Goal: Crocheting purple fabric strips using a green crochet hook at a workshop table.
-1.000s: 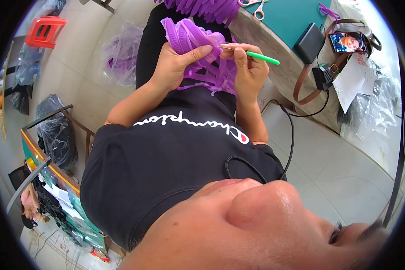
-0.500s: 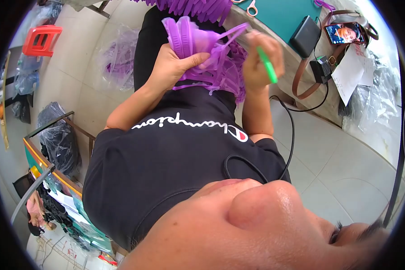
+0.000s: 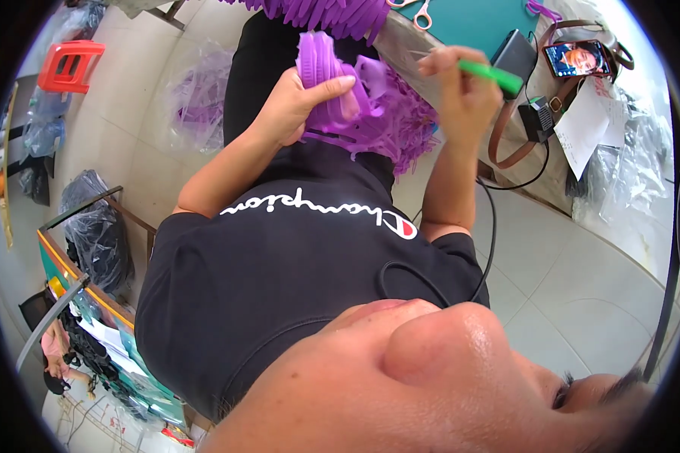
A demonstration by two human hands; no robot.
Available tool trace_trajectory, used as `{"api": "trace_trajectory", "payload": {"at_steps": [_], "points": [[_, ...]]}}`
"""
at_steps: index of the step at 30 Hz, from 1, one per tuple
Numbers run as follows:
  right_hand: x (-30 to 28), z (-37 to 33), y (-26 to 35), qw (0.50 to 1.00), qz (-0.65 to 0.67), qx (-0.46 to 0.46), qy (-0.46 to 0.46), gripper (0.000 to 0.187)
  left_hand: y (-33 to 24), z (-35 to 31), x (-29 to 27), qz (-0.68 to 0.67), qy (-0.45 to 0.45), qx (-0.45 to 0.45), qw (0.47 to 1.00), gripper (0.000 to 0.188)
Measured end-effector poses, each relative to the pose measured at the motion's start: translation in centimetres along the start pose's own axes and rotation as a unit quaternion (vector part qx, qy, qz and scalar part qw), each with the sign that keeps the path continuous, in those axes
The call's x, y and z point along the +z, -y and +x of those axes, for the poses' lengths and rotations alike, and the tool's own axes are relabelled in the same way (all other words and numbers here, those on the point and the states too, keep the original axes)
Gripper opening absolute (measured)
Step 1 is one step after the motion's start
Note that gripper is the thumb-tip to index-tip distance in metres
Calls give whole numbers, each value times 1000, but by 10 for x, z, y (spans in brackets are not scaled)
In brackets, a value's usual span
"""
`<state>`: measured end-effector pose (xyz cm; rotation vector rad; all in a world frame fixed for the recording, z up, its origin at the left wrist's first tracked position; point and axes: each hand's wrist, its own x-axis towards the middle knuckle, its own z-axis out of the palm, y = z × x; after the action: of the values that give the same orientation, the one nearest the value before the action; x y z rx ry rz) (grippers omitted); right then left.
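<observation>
My left hand (image 3: 298, 102) is closed around a stack of ribbed purple rubbery pieces (image 3: 321, 64), its thumb pressed on top. Below and beside them, a tangle of thin purple rubbery strips (image 3: 404, 124) lies over my lap. To the right, my right hand (image 3: 467, 98) is raised apart from the stack. It grips a slim tool with a bright green handle (image 3: 495, 75); motion blurs its thin tip, so I cannot tell its exact kind.
At the top, many purple pieces (image 3: 340, 16) hang by the table. Scissors (image 3: 423, 19) lie beside a green mat (image 3: 472, 30), with a black box (image 3: 512, 53), a phone (image 3: 578, 58) and papers (image 3: 584, 121) farther right. A plastic bag of purple pieces (image 3: 196, 109) sits on the floor.
My right hand has moved right, away from the stack, and the green handle has swung up to point right. The strip stretched between my hands is no longer there. My left hand has shifted slightly right.
</observation>
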<state>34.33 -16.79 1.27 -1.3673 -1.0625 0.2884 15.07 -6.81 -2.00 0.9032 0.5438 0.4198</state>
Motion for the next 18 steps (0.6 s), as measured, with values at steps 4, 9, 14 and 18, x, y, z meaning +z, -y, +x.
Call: {"api": "trace_trajectory", "payload": {"at_steps": [4, 9, 14, 18], "points": [[30, -32, -12, 963, -41, -256, 70, 11, 3, 3, 0, -39, -42, 64, 996, 15], [38, -39, -16, 933, -117, -331, 75, 25, 2, 1, 10, -57, -68, 104, 991, 13], [37, -38, -17, 923, -123, -354, 81, 27, 9, 2, 8, -42, -68, 129, 988, 13], [38, -40, -18, 918, -161, -355, 73, 26, 10, 3, 8, -39, -88, 121, 988, 12]]}}
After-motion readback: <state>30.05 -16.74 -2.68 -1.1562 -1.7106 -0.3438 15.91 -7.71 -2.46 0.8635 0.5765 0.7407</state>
